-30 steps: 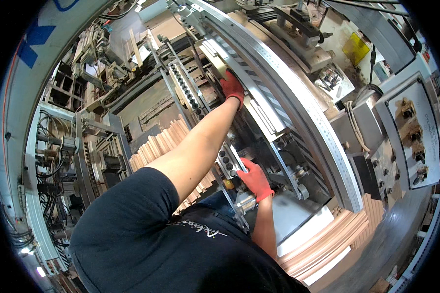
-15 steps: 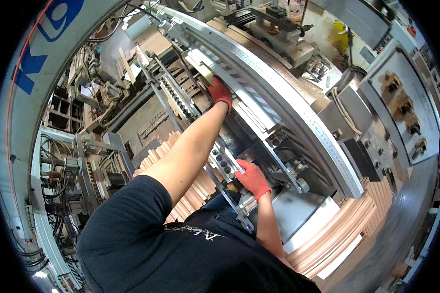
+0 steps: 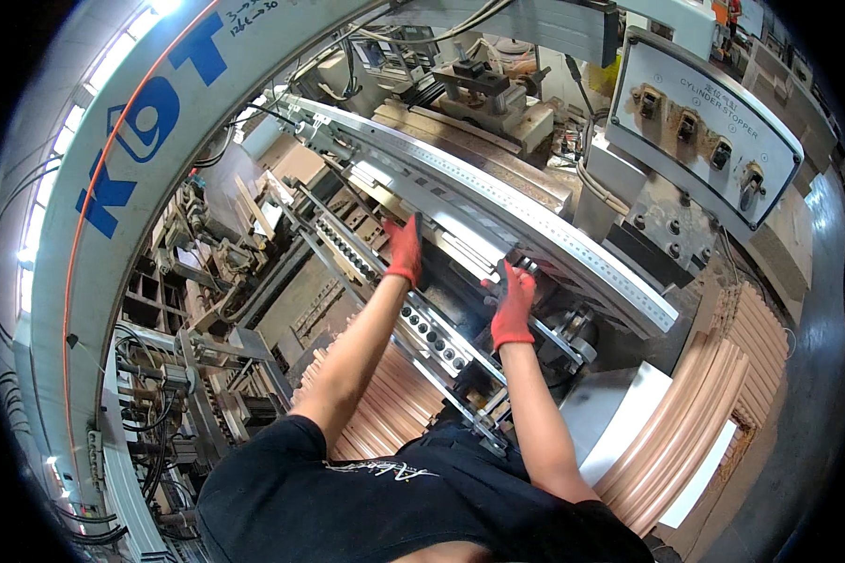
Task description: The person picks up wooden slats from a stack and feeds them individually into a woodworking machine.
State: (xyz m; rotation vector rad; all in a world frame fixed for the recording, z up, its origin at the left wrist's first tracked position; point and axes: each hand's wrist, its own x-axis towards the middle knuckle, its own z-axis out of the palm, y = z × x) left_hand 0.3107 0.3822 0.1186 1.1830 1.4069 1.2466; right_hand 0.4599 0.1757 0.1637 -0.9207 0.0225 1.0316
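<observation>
My left hand [image 3: 404, 251], in a red work glove, rests beside a long metal bed with pale strips along it. Its fingers are stretched out and the thumb stands apart. My right hand [image 3: 514, 308], gloved alike, is at the near end of the pale strips [image 3: 468, 246], fingers bent in beside a small dark metal fitting [image 3: 528, 263]. What lies within those fingers is hidden. Between my arms runs a metal bar with a row of round black holes [image 3: 430, 330]. Beyond both hands stretches a long metal rail with a printed scale [image 3: 535, 214].
Stacked wooden strips lie under my left forearm [image 3: 376, 399] and at the lower right [image 3: 690, 422]. A grey control panel with several switches [image 3: 704, 127] stands at the upper right. A large pale machine arm [image 3: 150, 113] arches over the left. A white board [image 3: 620, 413] lies near my right forearm.
My right hand has left the holed bar and moved away from me to the end of the pale strips. My left hand has drawn back, its fingers now straighter. The view has shifted.
</observation>
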